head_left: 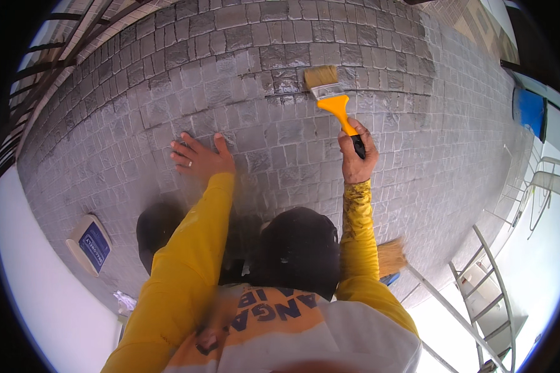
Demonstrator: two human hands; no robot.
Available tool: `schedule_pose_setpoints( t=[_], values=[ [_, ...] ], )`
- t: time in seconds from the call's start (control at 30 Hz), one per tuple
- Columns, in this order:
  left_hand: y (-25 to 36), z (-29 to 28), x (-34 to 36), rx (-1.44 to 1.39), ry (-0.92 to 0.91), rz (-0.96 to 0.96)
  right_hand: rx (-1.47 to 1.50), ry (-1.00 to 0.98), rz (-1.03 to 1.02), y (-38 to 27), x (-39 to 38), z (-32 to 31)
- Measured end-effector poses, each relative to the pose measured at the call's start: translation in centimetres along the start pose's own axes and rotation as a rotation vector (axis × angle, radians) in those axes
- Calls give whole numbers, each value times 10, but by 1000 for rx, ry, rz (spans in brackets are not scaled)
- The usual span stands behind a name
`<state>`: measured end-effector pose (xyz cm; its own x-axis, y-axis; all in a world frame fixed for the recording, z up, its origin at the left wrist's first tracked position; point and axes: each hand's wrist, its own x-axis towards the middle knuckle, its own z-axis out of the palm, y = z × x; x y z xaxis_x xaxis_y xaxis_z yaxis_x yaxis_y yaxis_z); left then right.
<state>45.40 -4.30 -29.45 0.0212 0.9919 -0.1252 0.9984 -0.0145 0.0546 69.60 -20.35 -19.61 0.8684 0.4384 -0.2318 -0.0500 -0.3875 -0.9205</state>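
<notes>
My left hand (200, 156) lies flat, fingers spread, on a grey wall of small stone blocks (137, 105). My right hand (358, 156) is closed around the orange handle of a wide paintbrush (330, 93) held upright. The brush's pale bristles touch the wall above my hand. The blocks just left of the bristles look darker and glossy (283, 78). Both my sleeves are yellow, and the right one is speckled with dark stains.
A white canister with a blue label (88, 244) lies at the lower left by the wall's foot. A metal ladder (486, 292) stands at the lower right. Straw-coloured bristles of another brush (392, 257) show beside my right elbow. A blue object (531, 112) sits at the far right.
</notes>
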Motion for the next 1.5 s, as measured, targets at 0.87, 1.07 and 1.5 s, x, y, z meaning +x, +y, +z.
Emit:
schedule_pose_setpoints(
  t=[0.87,1.07,1.5],
  values=[
    [-2,11,-2,-5,32,9,-86,324,-24,17,37,-107],
    [-1,18,-4,98,151,15,-137,365,17,11,54,-146],
    [-2,16,-2,40,53,-7,-275,315,2,23,98,-123]
  ],
)
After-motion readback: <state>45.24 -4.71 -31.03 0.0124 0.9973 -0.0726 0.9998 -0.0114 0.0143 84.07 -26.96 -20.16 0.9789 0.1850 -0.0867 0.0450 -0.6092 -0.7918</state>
